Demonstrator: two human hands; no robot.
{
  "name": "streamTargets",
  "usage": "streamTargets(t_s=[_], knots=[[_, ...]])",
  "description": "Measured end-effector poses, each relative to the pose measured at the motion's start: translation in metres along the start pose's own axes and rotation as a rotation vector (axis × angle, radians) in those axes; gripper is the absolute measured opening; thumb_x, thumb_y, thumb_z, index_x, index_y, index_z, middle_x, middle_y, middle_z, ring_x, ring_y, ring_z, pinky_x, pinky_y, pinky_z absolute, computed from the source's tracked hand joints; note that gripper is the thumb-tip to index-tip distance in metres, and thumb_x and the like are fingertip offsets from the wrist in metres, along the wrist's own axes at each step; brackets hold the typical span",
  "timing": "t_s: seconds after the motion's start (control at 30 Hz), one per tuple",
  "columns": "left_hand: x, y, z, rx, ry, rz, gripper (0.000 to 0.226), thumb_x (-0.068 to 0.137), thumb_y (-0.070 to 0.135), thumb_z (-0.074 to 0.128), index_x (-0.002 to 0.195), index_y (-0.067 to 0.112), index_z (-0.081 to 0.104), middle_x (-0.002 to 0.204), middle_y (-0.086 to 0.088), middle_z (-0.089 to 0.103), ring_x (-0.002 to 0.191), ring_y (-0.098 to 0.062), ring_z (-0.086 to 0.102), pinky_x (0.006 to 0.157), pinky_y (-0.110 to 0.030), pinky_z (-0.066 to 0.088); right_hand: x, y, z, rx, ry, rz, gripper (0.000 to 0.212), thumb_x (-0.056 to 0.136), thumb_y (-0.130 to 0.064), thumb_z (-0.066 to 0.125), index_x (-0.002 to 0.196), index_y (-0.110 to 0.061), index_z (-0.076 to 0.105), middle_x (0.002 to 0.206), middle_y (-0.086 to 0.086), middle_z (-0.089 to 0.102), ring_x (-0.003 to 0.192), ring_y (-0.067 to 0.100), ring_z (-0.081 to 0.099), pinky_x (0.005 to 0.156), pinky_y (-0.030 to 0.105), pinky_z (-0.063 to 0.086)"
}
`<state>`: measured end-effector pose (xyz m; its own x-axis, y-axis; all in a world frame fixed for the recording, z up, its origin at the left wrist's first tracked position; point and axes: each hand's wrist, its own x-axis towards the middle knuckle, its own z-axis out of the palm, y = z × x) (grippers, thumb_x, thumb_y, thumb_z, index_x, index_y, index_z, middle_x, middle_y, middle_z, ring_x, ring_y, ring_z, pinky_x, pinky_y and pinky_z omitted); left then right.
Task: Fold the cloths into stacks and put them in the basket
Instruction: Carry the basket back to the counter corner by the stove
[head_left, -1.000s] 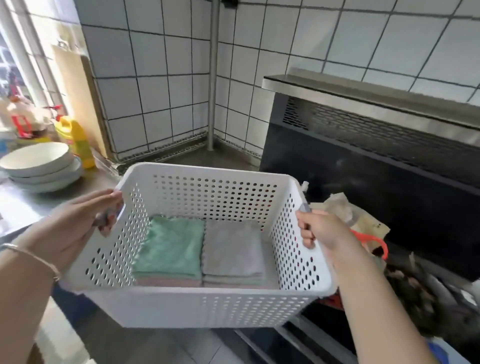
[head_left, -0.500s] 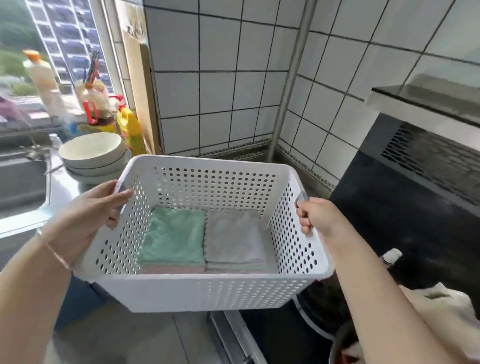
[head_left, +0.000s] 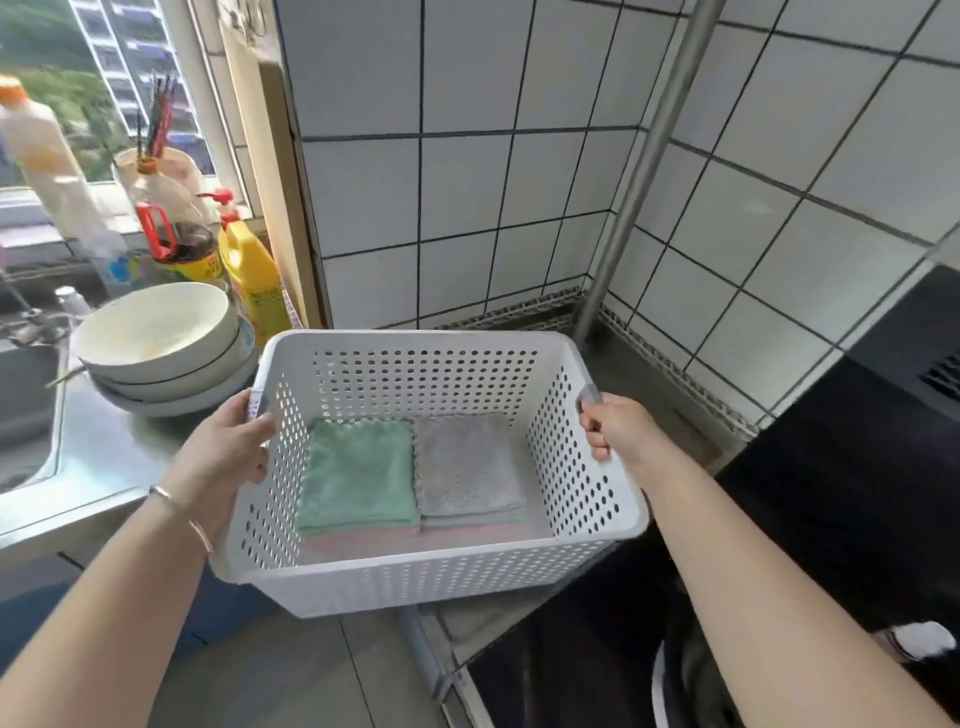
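Mid-frame, left hand (head_left: 228, 452) and right hand (head_left: 610, 428) each grip the white perforated plastic basket (head_left: 415, 577); keep it level so the folded cloth stacks (head_left: 410, 475) stay put.

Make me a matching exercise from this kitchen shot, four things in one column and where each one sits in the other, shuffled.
Things:
1. green cloth stack
2. grey cloth stack
3. stacked bowls
4. yellow bottle

Places:
A. on the steel counter, left of the basket
B. left half of the basket floor
C. behind the bowls, by the tiled wall
D. right half of the basket floor

Pairs: 1-B, 2-D, 3-A, 4-C
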<state>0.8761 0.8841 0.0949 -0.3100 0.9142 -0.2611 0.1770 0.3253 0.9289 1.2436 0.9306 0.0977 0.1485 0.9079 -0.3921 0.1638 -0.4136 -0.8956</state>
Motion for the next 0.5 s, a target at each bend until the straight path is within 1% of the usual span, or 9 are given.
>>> streamTargets(t_s=[0.07, 0.13, 0.23, 0.27, 0.33, 0.43, 0.47, 0.5], knots=[[0.011, -0.001, 0.006, -0.035, 0.021, -0.010, 0.023, 0.095, 0.009, 0.042, 0.112, 0.017, 0.056, 0.060, 0.001, 0.041, 0.052, -0.014, 0.029, 0.049, -0.026, 0.026, 0.018, 0.000, 0.007, -0.001, -0.020, 0.020, 0.026, 0.096, -0.009, 0.040, 0.070, -0.013, 0.042, 0.059, 0.001, 0.038, 0.039, 0.008, 0.027, 0.036, 0.019, 0.022], [0.020, -0.002, 0.011, -0.034, 0.033, -0.026, 0.027, 0.095, 0.008, 0.041, 0.116, 0.018, 0.055, 0.063, 0.000, 0.043, 0.052, -0.014, 0.031, 0.049, -0.025, 0.028, 0.033, 0.000, 0.012, -0.022, -0.042, 0.045, 0.026, 0.095, -0.008, 0.039, 0.070, -0.013, 0.042, 0.058, 0.001, 0.038, 0.040, 0.008, 0.027, 0.038, 0.020, 0.022], [0.028, -0.006, 0.015, -0.053, 0.049, -0.058, 0.027, 0.096, 0.005, 0.039, 0.116, 0.016, 0.054, 0.065, -0.001, 0.043, 0.052, -0.014, 0.030, 0.041, -0.020, 0.031, 0.051, -0.001, 0.018, -0.039, -0.069, 0.064, 0.026, 0.095, -0.008, 0.039, 0.070, -0.012, 0.042, 0.057, 0.001, 0.038, 0.039, 0.009, 0.027, 0.039, 0.020, 0.021], [0.029, -0.008, 0.015, -0.073, 0.050, -0.069, 0.028, 0.096, 0.005, 0.038, 0.115, 0.017, 0.054, 0.066, -0.002, 0.043, 0.052, -0.014, 0.029, 0.042, -0.020, 0.031, 0.057, -0.003, 0.021, -0.035, -0.076, 0.063, 0.026, 0.096, -0.008, 0.040, 0.070, -0.012, 0.042, 0.056, 0.000, 0.038, 0.039, 0.009, 0.026, 0.039, 0.020, 0.021], [0.032, -0.014, 0.014, -0.113, 0.054, -0.080, 0.030, 0.096, 0.005, 0.038, 0.116, 0.020, 0.054, 0.068, -0.002, 0.043, 0.053, -0.014, 0.029, 0.048, -0.023, 0.029, 0.064, -0.004, 0.025, -0.029, -0.084, 0.065, 0.028, 0.096, -0.009, 0.041, 0.068, -0.012, 0.043, 0.051, -0.001, 0.039, 0.038, 0.009, 0.026, 0.038, 0.019, 0.021], [0.033, -0.020, 0.014, -0.180, 0.060, -0.102, 0.034, 0.095, 0.003, 0.038, 0.111, 0.027, 0.055, 0.067, -0.001, 0.043, 0.052, -0.013, 0.027, 0.050, -0.024, 0.024, 0.067, -0.001, 0.025, 0.005, -0.080, 0.076, 0.031, 0.096, -0.013, 0.045, 0.065, -0.011, 0.044, 0.041, -0.005, 0.042, 0.035, 0.009, 0.029, 0.038, 0.020, 0.023], [0.032, -0.020, 0.015, -0.204, 0.059, -0.109, 0.035, 0.094, 0.002, 0.038, 0.110, 0.028, 0.056, 0.066, -0.001, 0.043, 0.051, -0.012, 0.026, 0.050, -0.023, 0.023, 0.066, -0.002, 0.025, -0.034, -0.058, 0.064, 0.033, 0.095, -0.016, 0.047, 0.063, -0.011, 0.044, 0.043, -0.003, 0.042, 0.036, 0.010, 0.031, 0.039, 0.021, 0.026], [0.031, -0.020, 0.016, -0.230, 0.057, -0.115, 0.036, 0.094, 0.002, 0.038, 0.110, 0.029, 0.056, 0.066, -0.001, 0.043, 0.051, -0.011, 0.025, 0.050, -0.022, 0.022, 0.065, -0.004, 0.026, -0.126, -0.019, 0.039, 0.035, 0.095, -0.018, 0.049, 0.061, -0.011, 0.044, 0.046, 0.000, 0.042, 0.038, 0.012, 0.034, 0.042, 0.023, 0.029]])
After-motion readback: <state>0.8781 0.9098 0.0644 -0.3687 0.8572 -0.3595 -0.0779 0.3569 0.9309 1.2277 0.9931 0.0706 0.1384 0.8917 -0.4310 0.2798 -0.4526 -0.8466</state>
